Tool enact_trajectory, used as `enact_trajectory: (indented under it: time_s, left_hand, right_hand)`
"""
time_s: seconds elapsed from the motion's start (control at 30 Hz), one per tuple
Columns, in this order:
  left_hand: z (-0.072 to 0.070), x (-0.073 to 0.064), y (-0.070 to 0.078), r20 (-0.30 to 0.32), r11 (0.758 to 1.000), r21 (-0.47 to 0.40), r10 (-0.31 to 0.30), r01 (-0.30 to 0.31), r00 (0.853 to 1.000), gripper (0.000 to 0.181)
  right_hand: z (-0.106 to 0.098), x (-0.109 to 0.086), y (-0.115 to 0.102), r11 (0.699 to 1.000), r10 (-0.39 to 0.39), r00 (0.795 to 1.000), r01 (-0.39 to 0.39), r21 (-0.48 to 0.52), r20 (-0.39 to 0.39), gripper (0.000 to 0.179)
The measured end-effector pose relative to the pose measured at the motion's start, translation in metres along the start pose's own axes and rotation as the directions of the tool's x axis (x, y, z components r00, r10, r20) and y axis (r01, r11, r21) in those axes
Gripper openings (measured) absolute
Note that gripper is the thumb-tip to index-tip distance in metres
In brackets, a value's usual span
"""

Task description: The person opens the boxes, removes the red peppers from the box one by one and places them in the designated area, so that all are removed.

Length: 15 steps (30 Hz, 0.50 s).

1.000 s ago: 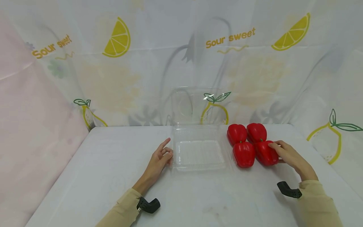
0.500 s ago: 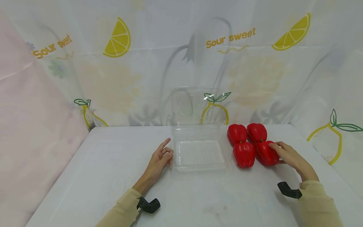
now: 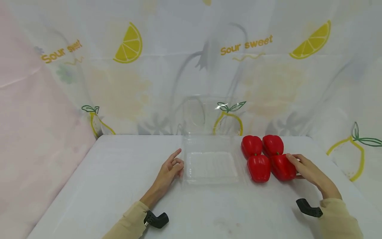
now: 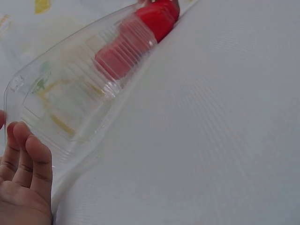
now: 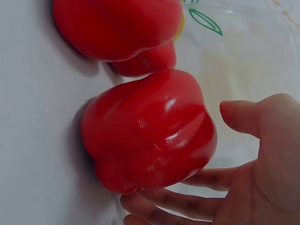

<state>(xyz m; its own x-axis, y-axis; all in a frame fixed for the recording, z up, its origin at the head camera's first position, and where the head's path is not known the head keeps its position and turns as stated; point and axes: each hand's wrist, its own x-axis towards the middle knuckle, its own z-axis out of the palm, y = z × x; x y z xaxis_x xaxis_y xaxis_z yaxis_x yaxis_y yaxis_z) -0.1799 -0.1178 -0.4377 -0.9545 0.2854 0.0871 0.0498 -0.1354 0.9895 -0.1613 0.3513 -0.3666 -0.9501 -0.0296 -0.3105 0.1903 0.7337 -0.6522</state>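
Observation:
A clear plastic clamshell box sits mid-table with its lid raised at the back. Beside its left edge lies my left hand, fingers loosely bent, holding nothing; whether the fingertips touch the box is hard to tell. Several red bell peppers cluster to the right of the box. Around the front right bell pepper is my right hand. In the right wrist view, its fingers lie along the side of that bell pepper, and the thumb stands apart from it.
Other red bell peppers stand close by: front left, back left and back right. The white tabletop ends at a printed lemon curtain behind. Both wrists carry black camera mounts.
The head view has tilted slightly, so the scene sits a little lower in the picture. Both hands, the box and the peppers keep nearly the same places relative to each other.

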Motion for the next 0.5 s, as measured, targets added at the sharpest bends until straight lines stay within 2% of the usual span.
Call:
enact_trajectory:
  time_s: [0.1,0.23,0.37,0.5]
  left_hand:
    - [0.001,-0.001,0.000,0.007,1.000,-0.019,-0.001,0.001,1.000,0.062]
    - [0.001,-0.001,0.000,0.009,1.000,-0.020,0.000,0.000,1.000,0.062]
    - [0.001,0.000,0.001,0.005,1.000,-0.014,-0.002,0.002,1.000,0.062]
    - [0.000,-0.001,0.002,0.008,1.000,-0.021,0.001,-0.001,1.000,0.063]
  right_hand:
    - [-0.001,-0.003,0.001,1.000,-0.001,0.999,0.000,-0.022,-0.049,0.080]
    - [-0.002,-0.005,0.001,0.998,-0.022,0.988,0.014,-0.056,-0.154,0.077]
    - [-0.003,0.004,0.014,0.997,-0.057,0.961,0.038,-0.074,-0.271,0.077]
    - [-0.003,0.014,0.025,0.997,-0.049,0.929,0.024,-0.072,-0.367,0.080]
